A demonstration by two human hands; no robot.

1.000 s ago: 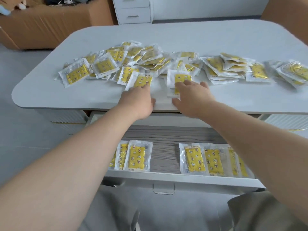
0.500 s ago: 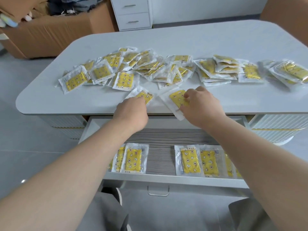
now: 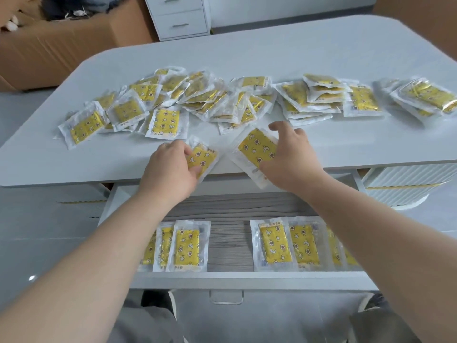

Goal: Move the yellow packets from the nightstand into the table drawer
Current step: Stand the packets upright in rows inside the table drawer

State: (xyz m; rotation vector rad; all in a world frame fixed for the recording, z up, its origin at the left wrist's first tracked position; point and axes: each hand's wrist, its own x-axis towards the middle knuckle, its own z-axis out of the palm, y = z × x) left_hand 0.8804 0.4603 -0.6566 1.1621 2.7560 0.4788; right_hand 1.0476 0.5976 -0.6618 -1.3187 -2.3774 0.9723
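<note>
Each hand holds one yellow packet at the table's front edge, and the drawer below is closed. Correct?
No: the drawer is open, with packets lying in it, as the head view shows. The rest stands: the left hand holds one yellow packet and the right hand holds a second packet at the table's front edge.

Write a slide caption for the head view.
Left hand grips one yellow packet, right hand a second packet, at the table edge above the open drawer.
</note>
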